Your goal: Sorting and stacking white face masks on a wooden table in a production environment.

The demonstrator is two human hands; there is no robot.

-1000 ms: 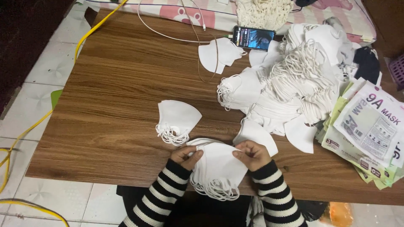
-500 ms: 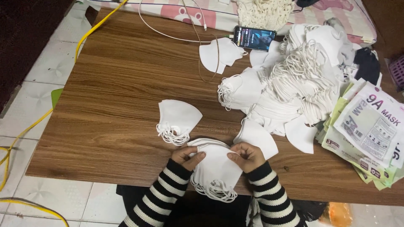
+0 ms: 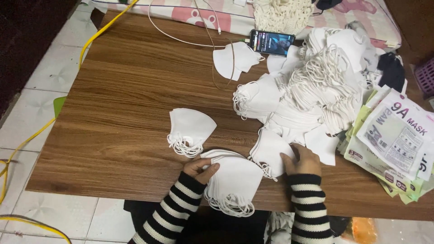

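White face-mask stack (image 3: 235, 183) at the desk (image 3: 126, 104) edge: I see my left hand (image 3: 201, 168) grasping it; right hand (image 3: 302, 160) lies flat, released, on a loose mask (image 3: 269, 151) just beside.

Wood-grain table (image 3: 126, 90). Near edge: mask stack (image 3: 235, 180). Centre: small stack (image 3: 190, 129). Right half: big mask heap (image 3: 316, 90). Right edge: packets (image 3: 398, 140). Far edge: phone (image 3: 272, 42), cable (image 3: 181, 39), two masks (image 3: 235, 61).

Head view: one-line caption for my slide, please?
Left hand holds a stack of white masks at the wooden table edge; right hand touches the loose mask pile.
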